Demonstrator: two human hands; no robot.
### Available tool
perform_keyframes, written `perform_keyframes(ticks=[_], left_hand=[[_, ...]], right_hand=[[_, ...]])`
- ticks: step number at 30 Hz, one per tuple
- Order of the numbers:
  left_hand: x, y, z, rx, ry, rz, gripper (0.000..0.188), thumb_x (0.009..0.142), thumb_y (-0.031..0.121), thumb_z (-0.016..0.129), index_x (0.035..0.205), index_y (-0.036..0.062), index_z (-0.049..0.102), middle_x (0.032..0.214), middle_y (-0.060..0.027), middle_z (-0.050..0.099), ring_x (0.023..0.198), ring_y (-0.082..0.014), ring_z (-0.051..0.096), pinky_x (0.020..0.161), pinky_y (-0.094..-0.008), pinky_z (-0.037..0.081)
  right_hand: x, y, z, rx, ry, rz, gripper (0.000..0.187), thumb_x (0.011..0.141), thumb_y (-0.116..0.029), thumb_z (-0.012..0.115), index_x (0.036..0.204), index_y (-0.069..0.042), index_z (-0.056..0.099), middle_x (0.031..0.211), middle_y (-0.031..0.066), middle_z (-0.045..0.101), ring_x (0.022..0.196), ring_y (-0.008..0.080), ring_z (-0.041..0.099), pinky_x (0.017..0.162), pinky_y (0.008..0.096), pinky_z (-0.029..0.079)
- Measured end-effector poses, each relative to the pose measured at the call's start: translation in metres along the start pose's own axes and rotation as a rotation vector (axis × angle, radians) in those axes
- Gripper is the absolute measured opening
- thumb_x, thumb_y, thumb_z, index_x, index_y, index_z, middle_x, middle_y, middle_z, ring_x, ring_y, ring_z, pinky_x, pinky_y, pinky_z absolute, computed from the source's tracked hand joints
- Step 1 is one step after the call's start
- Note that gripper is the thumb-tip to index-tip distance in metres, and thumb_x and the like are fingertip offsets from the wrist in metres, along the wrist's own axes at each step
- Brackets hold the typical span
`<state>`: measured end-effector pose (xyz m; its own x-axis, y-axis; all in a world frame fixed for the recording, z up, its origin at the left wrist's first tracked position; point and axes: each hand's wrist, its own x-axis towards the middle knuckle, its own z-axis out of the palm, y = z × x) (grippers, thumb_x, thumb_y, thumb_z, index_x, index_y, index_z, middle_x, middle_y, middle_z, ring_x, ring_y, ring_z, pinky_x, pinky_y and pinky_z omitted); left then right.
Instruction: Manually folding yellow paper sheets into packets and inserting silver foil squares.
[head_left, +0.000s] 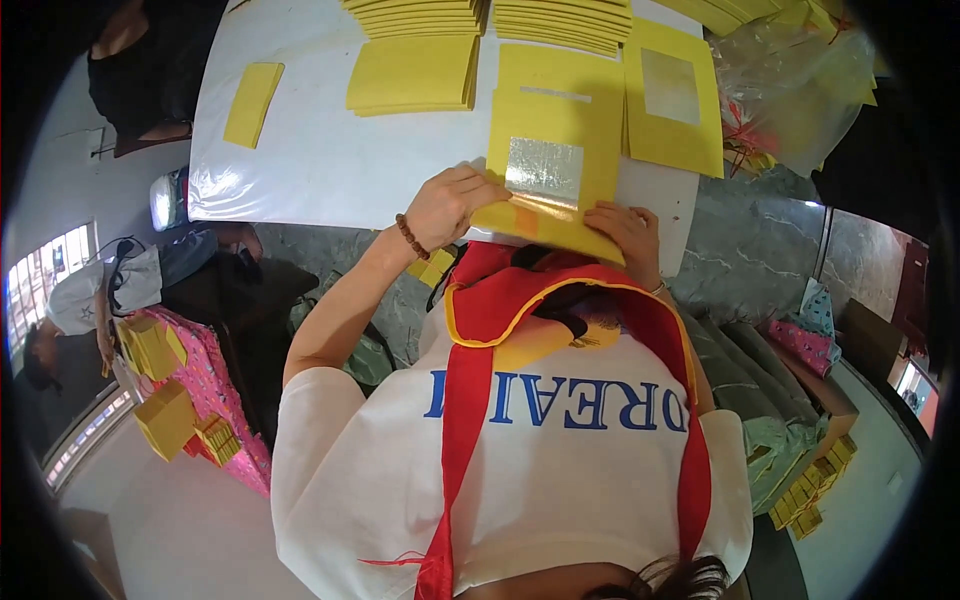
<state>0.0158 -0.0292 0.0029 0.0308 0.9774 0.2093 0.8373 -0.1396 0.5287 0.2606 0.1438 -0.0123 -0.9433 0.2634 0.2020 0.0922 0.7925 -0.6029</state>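
I'm seeing one row of big blue capital letters running across the chest of the person's white T-shirt. The row is showing upside down from overhead, and a red apron strap is crossing its left end, partly hiding a letter.

The yellow sheet has a silvery patch; the bench is white. The apron is red, edged in yellow.
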Motion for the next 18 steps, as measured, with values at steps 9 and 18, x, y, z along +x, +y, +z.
perform_keyframes(ticks=[9,18], left_hand=[[0.036,-0.010,0.013,-0.405,0.046,-0.713,0.030,0.088,0.028,0.049,0.101,0.0025,0.054,0.066,-0.0187,0.058,0.065,-0.0351,0.058,0.059,-0.0400,0.045],[0.040,-0.034,0.019,-0.727,0.067,-0.858,0.032,0.085,0.030,0.052,0.094,-0.0005,0.058,0.066,-0.0146,0.060,0.060,-0.0234,0.058,0.058,-0.0333,0.044]], right_hand=[[0.054,-0.009,0.012,0.599,0.548,0.481,0.047,0.076,-0.025,0.066,0.118,-0.008,0.052,0.076,0.0088,0.062,0.053,0.0150,0.051,0.051,0.0250,0.040],[0.075,0.014,0.003,0.309,0.250,0.574,0.033,0.077,-0.023,0.065,0.108,-0.012,0.061,0.059,0.0054,0.050,0.047,0.0109,0.040,0.047,0.0263,0.034]])
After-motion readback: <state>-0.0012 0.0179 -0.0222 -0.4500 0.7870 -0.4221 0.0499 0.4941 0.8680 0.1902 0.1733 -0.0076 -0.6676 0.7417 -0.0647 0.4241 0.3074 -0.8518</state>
